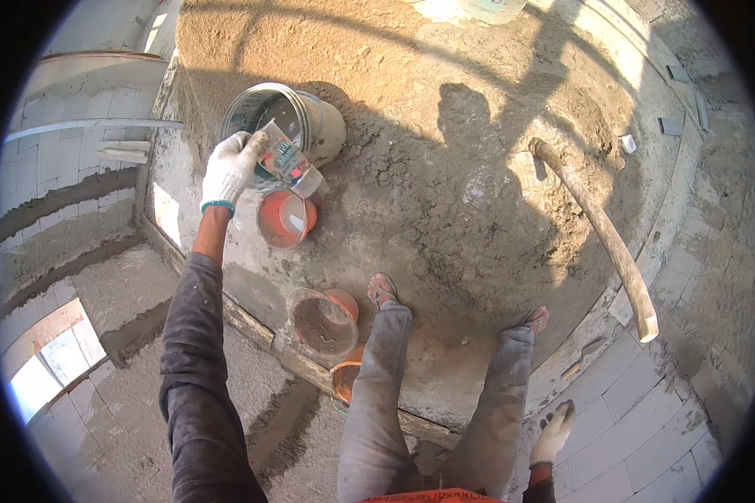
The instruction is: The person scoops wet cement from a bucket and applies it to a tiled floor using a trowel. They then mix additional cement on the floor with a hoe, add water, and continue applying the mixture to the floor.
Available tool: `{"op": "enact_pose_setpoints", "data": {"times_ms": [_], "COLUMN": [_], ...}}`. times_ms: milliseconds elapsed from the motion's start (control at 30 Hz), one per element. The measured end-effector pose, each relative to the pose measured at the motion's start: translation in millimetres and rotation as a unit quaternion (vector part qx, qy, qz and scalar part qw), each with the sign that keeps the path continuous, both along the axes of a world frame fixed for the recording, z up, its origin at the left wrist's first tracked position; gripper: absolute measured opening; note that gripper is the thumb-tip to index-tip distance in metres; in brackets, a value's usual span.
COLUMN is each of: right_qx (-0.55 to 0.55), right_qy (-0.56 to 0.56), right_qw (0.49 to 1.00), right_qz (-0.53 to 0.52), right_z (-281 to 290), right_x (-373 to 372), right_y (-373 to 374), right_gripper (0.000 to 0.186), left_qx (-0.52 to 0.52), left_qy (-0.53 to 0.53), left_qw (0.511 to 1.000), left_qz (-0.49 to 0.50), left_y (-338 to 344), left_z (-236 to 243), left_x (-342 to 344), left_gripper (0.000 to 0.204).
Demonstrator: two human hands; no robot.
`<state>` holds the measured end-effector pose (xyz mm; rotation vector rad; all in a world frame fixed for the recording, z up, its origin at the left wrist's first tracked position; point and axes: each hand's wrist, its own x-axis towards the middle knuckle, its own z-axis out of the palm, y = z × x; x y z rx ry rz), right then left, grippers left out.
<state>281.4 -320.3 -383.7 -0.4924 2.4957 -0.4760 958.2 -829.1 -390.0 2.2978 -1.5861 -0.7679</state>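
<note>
Just past the left hand (229, 170), a grey bucket (298, 121) stands on the mortar-caked floor (445, 193), and that gloved hand is clamped on a small clear pouch (289, 159), tilting it over the rim. An orange pot (285, 218) sits just below it. The pouch looks light, soft and slippery, best pinched at its upper edge. The right hand (554, 432) hangs loose at the side, fingers apart, holding nothing.
</note>
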Motion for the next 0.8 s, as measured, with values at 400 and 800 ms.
{"op": "enact_pose_setpoints", "data": {"times_ms": [400, 800], "right_qx": [0.200, 0.323], "right_qy": [0.320, -0.125], "right_qw": [0.707, 0.897], "right_qz": [0.598, 0.275], "right_z": [77, -60], "right_x": [-1, 17], "right_y": [-355, -72], "right_gripper": [0.073, 0.084], "left_qx": [-0.057, 0.338], "left_qy": [0.020, 0.598], "left_qw": [0.992, 0.681], "left_qz": [0.107, 0.252], "left_y": [102, 152], "left_z": [-104, -266], "left_x": [-126, -573], "left_gripper": [0.080, 0.069]}}
